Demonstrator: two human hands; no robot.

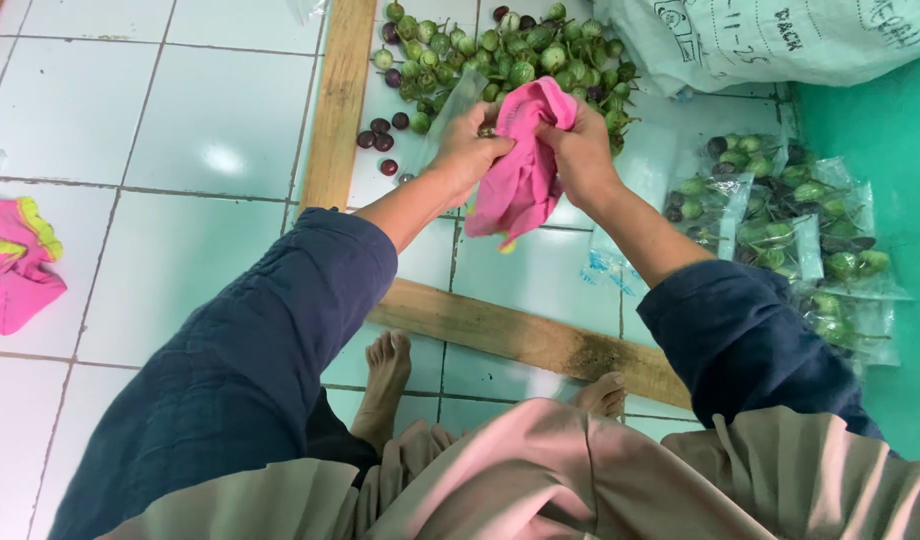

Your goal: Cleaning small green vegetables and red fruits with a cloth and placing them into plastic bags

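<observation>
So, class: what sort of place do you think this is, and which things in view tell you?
Probably an informal produce-packing spot on a tiled floor: a loose heap of small green and purple eggplants, filled clear bags beside it, and a large woven sack. Both hands hold a pink cloth.

Both arms wear loose, dark navy sleeves of a soft, slightly crinkled fabric, pushed up so the forearms are bare; the left hand and right hand carry no gloves. Toward six o'clock a beige, pleated garment drapes over the lap with a pale pink fold at its middle. Both feet are bare.
</observation>
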